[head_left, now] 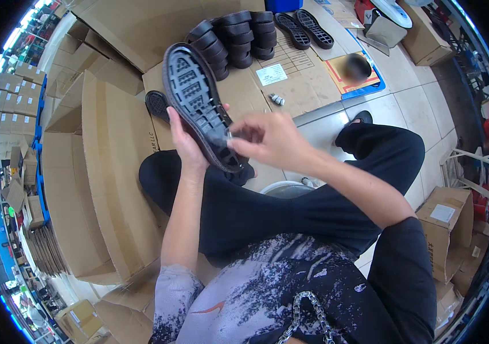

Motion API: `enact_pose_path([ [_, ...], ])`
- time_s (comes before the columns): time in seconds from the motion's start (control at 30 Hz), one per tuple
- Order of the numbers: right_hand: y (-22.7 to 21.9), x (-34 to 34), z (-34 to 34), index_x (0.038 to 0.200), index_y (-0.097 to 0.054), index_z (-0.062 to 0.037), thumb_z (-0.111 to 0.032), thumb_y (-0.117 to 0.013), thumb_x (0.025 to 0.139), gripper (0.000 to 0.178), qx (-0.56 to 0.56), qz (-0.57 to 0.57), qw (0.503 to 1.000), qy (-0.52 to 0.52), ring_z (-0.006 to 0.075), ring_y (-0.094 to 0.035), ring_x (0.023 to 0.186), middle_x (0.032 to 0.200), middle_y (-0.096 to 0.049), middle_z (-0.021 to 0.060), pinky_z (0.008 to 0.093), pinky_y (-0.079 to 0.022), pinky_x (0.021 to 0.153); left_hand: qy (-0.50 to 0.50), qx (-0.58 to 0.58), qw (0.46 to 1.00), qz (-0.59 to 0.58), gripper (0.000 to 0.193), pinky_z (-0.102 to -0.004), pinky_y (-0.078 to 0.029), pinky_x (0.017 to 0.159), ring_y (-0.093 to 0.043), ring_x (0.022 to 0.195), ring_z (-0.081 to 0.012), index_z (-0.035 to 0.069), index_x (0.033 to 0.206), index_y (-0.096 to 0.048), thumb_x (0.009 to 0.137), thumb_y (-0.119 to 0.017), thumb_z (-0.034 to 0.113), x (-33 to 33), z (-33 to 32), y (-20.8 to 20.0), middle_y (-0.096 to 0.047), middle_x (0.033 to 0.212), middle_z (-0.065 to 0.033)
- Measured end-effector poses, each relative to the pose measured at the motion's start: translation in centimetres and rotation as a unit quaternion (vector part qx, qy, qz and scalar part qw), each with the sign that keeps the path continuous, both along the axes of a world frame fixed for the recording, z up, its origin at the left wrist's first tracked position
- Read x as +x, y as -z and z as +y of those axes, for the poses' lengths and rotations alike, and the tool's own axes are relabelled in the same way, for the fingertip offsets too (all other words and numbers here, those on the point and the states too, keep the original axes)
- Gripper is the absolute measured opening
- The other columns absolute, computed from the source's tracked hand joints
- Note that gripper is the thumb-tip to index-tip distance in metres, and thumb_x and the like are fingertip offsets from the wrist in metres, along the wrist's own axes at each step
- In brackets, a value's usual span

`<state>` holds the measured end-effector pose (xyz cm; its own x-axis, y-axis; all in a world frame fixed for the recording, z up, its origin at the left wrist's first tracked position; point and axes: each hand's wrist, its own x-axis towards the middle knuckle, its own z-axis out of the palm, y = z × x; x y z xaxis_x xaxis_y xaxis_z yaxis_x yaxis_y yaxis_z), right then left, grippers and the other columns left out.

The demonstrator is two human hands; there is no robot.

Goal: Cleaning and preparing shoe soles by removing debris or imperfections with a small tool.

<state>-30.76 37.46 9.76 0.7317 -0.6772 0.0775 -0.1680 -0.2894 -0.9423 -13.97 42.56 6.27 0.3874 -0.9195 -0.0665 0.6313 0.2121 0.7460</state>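
We hold a shoe sole [191, 92] over the cardboard's [243, 92] near left corner.
Our left hand [188, 140] wraps its rim; whether our right hand [276, 139] pinches anything at its near end, we cannot tell. A slack left hold could let it twist.

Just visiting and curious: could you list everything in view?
Held shoe sole: one, dark brown and grey, left hand.
Stacked soles: three stacks, dark brown, top centre.
Loose soles: two, dark, right of stacks.
Half-hidden sole: one, dark, left of the held one.
Paper slip: one, white, on the cardboard sheet.
Board: one, blue-rimmed, upper right.
Boxes: several, brown, left and right.
Background clutter: uncountable, many-coloured, far left.
Shirt: one, black and pale, bottom.
Trousers: one pair, black, centre.
Left hand: one, bare, gripping held sole.
Right hand: one, bare, at its lower end.
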Motion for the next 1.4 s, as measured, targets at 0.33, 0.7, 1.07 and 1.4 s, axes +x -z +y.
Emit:
enact_pose_path([
  [0.33, -0.3, 3.1, -1.5, 0.079, -0.053, -0.0046, -0.014, -0.069, 0.071, 0.020, -0.574, 0.023, 0.816, -0.067, 0.0230, -0.056, 0.057, 0.061, -0.055, 0.0067, 0.0322, -0.045, 0.068, -0.004, -0.002, 1.000, -0.006, 0.060, -0.0360, -0.050, 0.086, -0.062, 0.097, -0.0228, 0.002, 0.123, -0.049, 0.098, -0.024, 0.051, 0.1, 0.5, 0.9, -0.062, 0.109, -0.0137],
  [0.7, -0.5, -1.7, -0.6, 0.088, -0.065, -0.0023, -0.014, -0.071, 0.069, 0.023, -0.261, 0.058, 0.941, -0.209, 0.0221, -0.060, 0.060, 0.063, -0.061, 0.0079, 0.0309, -0.049, 0.062, 0.054, 0.033, 0.996, 0.060, 0.073, -0.0399, -0.055, 0.071, -0.065, 0.083, -0.0293, -0.001, 0.124, -0.046, 0.094, -0.020, 0.060, 0.5, 0.2, 0.5, -0.062, 0.101, -0.0244],
  [1.07, -1.3, 3.6, -7.2, 0.084, -0.061, -0.0014, -0.015, -0.067, 0.071, 0.019, -0.415, 0.115, 0.895, -0.118, 0.0299, -0.063, 0.064, 0.065, -0.063, 0.0127, 0.0384, -0.051, 0.062, 0.154, 0.037, 0.986, 0.060, 0.061, -0.0400, -0.052, 0.086, -0.062, 0.099, -0.0262, 0.002, 0.126, -0.048, 0.098, -0.024, 0.051, 1.2, -0.3, 4.0, -0.061, 0.112, -0.0162],
  [1.4, 2.3, -1.5, -2.0, 0.085, -0.057, -0.0048, -0.016, -0.067, 0.074, 0.018, -0.420, 0.039, 0.894, -0.150, 0.0245, -0.060, 0.056, 0.060, -0.059, 0.0075, 0.0353, -0.049, 0.069, 0.012, 0.050, 0.990, 0.133, 0.066, -0.0442, -0.053, 0.078, -0.063, 0.090, -0.0354, -0.002, 0.124, -0.047, 0.091, -0.029, 0.052, 3.6, -2.4, 4.2, -0.061, 0.105, -0.0227],
])
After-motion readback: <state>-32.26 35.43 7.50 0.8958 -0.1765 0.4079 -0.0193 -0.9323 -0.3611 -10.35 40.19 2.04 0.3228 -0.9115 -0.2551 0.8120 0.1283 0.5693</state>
